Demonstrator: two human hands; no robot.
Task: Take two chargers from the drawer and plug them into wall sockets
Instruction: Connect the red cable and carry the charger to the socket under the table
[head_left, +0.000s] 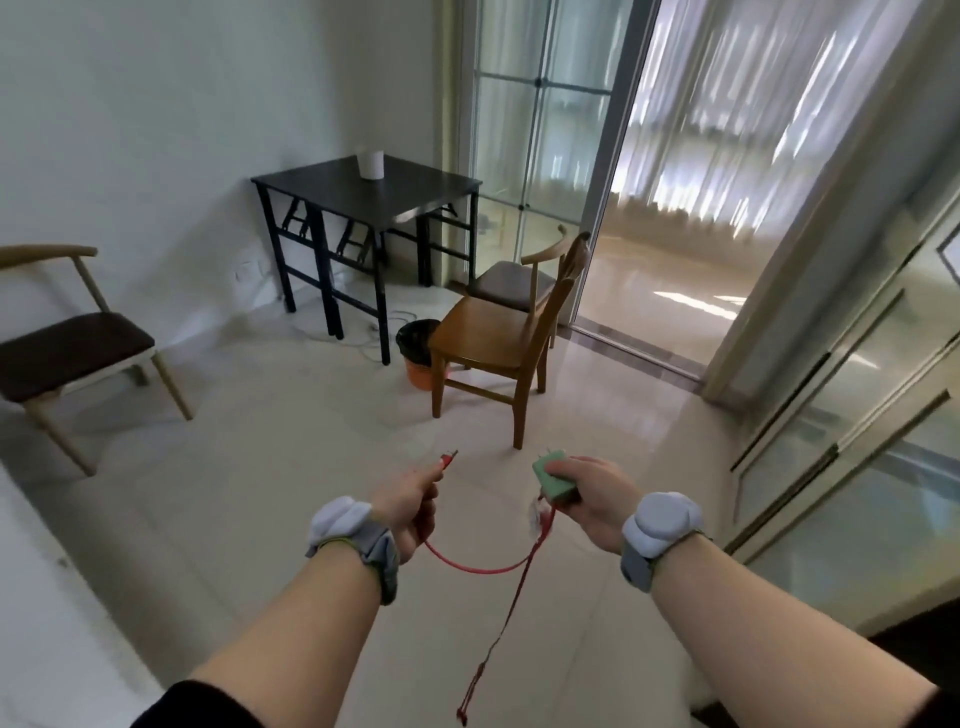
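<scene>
My right hand (589, 493) grips a pale green charger block (553, 478) with its fingers curled round it. A red cable (483, 566) sags from the block across to my left hand (410, 504), which pinches the cable near its plug end (449, 460); the plug tip points forward. A second red strand hangs down from the right side toward the floor. Both hands are held out in front of me at waist height. A white wall socket (249, 270) sits low on the left wall beside the table leg. No drawer is in view.
A black table (415, 202) with a white roll on it stands in the corner. A wooden chair (498, 343) and an orange bin (421, 353) stand ahead, with a padded chair (72, 348) at left, glass doors at right and white cords on the floor under the table.
</scene>
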